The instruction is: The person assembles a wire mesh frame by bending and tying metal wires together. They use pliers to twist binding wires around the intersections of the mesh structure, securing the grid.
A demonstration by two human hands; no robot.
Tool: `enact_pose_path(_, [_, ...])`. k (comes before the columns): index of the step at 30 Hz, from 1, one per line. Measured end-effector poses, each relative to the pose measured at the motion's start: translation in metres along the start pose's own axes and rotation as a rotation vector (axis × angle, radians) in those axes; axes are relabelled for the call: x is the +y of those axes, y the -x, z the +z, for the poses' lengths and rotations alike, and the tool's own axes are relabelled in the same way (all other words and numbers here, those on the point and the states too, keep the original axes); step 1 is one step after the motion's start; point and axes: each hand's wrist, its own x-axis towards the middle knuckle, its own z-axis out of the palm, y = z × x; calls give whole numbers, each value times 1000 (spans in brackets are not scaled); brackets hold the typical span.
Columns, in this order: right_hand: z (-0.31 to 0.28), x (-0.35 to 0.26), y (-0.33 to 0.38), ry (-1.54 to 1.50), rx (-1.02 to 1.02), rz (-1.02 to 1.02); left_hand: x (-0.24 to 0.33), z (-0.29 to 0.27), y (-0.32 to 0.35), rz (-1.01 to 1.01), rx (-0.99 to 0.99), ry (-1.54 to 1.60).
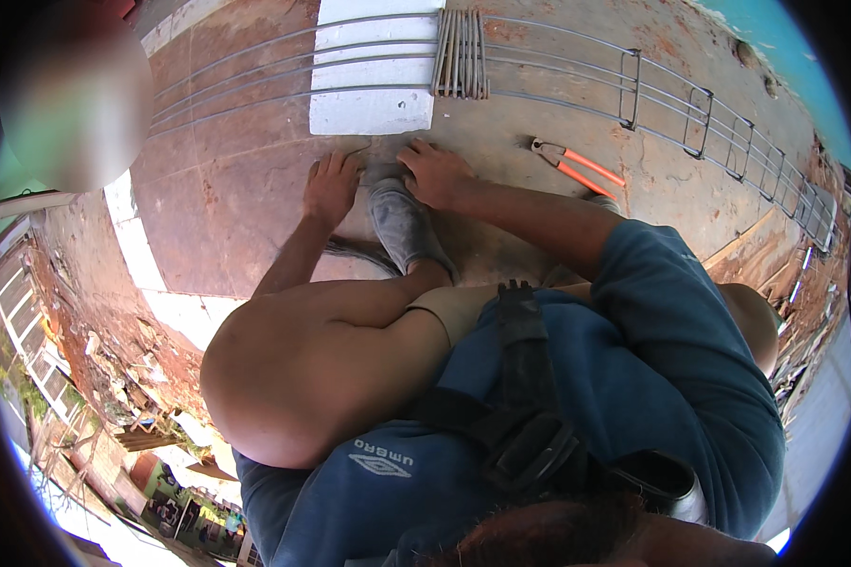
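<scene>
Head view: your hands rest beside your grey shoe (402, 225) on the concrete slab (255, 189).
Left hand (332, 187) lies flat, open; right hand (435, 173) spread, fingertips down, gripping nothing. Orange-handled pliers (577, 167) lie near the rebar cage (558, 66).

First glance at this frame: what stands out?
Both hands press flat on the concrete floor at centre: left hand and right hand flank a grey shoe. Beyond them long steel bars run across, with orange-handled pliers lying to the right.
</scene>
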Motion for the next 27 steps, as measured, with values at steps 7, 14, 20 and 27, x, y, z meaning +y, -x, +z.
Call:
enact_pose_path(7, [-3,-7,-7,11,-17,46,-16,-12,-2,96,-62,-90])
enact_pose_path(14, [-5,-12,-12,39,-59,103,-25,-11,5,144,-74,-210])
enact_pose_path(20, [7,-1,-13,91,11,59,-30,-9,5,-9,-144,-231])
enact_pose_path(27, [0,-3,-13,53,-30,72,-34,-15,8,-63,-198,-161])
